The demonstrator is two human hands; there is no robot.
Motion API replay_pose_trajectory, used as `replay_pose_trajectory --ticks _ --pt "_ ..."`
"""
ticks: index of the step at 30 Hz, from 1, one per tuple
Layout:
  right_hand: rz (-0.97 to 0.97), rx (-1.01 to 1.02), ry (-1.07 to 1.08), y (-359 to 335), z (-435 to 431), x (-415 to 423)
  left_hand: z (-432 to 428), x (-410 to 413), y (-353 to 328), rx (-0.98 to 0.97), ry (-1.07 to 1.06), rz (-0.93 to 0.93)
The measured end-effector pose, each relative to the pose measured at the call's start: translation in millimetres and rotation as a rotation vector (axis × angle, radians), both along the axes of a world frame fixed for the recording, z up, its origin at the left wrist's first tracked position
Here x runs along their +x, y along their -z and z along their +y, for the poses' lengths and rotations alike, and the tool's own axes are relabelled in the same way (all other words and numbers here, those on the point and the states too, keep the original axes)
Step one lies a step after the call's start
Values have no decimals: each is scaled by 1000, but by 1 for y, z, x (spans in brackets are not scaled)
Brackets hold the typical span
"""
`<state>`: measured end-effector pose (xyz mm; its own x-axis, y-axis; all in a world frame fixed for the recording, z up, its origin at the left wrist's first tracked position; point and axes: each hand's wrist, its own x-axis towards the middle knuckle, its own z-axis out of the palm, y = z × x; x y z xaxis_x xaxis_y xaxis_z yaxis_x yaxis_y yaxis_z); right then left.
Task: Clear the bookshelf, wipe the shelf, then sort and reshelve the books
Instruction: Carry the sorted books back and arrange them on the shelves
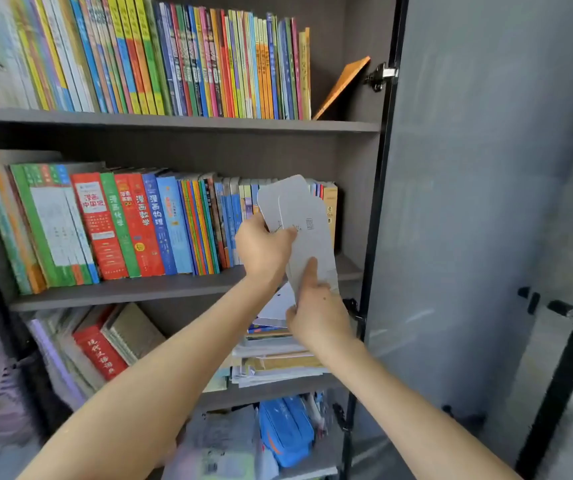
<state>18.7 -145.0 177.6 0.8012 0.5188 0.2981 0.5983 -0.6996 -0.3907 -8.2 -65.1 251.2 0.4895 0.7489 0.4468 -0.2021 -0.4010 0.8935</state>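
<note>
A dark grey bookshelf [188, 125] stands in front of me. Its middle shelf [132, 289] carries a row of upright books [139, 223]. Before the right end of that row, both hands hold thin white booklets [307, 216] with rounded corners. My left hand [261, 249] grips them from the left with its thumb on the front cover. My right hand [316, 315] pinches their lower edge, thumb pointing up on the cover. Several books of the row are hidden behind the booklets.
The top shelf is packed with thin colourful books [160, 60], and an orange book [342, 86] leans at its right end. Below lie a red book [100, 351] and a flat stack of papers [274, 355]. A blue pouch [285, 431] sits lowest. The open glass door [486, 202] stands right.
</note>
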Motion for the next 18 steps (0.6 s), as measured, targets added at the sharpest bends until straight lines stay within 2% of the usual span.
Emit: replay_pose_trajectory --ticks 3,6,10,13,18 --pt "-108 -77 130 -1 26 25 16 28 -6 103 25 -38" --pt "-252 -128 177 1 47 51 48 60 -13 102 75 -39" --pt "-255 -85 214 4 71 81 83 96 -18 131 144 -56" --pt "-287 26 209 11 81 102 98 118 -15 152 188 -76" --pt "-249 -36 184 18 79 122 116 147 -2 121 206 -69"
